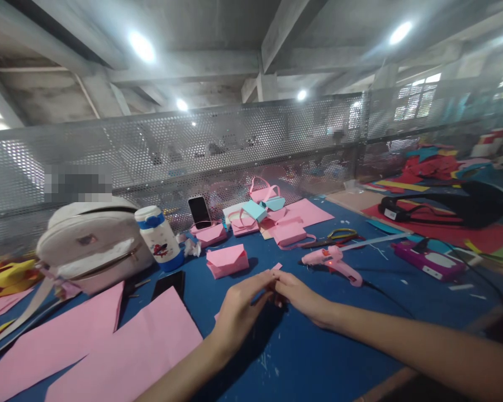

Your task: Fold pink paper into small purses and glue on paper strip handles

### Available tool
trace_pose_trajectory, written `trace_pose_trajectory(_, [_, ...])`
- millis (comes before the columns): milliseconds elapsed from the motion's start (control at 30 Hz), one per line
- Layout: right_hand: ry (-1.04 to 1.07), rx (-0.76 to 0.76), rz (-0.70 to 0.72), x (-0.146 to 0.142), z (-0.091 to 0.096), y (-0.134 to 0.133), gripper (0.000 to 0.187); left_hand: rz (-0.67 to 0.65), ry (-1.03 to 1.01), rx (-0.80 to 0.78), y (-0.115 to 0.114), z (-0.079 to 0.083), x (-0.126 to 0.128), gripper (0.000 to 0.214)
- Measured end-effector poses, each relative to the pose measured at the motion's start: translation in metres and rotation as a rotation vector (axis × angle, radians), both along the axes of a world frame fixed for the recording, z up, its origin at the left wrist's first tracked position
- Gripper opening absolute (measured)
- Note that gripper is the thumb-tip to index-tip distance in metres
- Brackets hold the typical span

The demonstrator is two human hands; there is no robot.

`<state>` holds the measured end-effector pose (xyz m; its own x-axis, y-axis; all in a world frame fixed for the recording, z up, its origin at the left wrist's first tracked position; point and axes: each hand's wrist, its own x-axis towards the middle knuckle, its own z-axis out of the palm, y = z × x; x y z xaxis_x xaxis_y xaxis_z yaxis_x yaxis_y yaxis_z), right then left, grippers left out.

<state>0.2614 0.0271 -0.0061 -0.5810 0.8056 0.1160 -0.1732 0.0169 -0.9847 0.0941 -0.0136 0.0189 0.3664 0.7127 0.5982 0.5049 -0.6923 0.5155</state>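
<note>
My left hand (238, 310) and my right hand (302, 296) meet fingertip to fingertip over the blue table (302, 357), low in the middle of the head view. Both pinch a small pink paper piece (274, 277), mostly hidden by the fingers. A folded pink paper bag (227, 261) lies just beyond the hands. A pink glue gun (333, 261) lies to the right of them, its cord trailing right.
Large pink sheets (109, 346) cover the near left. A white bag (90, 243), a bottle (159, 237), a black phone (170, 283) and a propped phone (199, 211) stand left. More pink bags (272, 218) and scissors (337, 237) sit by the mesh wall. Purple box (430, 262) at right.
</note>
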Motion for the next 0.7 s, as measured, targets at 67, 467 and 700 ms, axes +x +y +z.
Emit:
trace_pose_trajectory(67, [0.006,-0.027,0.019,0.001,0.003,0.001,0.031,0.004,-0.003,0.002,0.001,0.000,0.000,0.029])
trace_pose_trajectory(467, [0.073,-0.156,0.124,0.005,0.016,-0.002,0.034,0.158,-0.194,-0.096,0.020,0.020,-0.016,0.009])
trace_pose_trajectory(700, [0.058,-0.097,0.094,0.007,0.015,-0.001,0.035,0.184,-0.343,-0.263,0.011,0.027,-0.036,0.009])
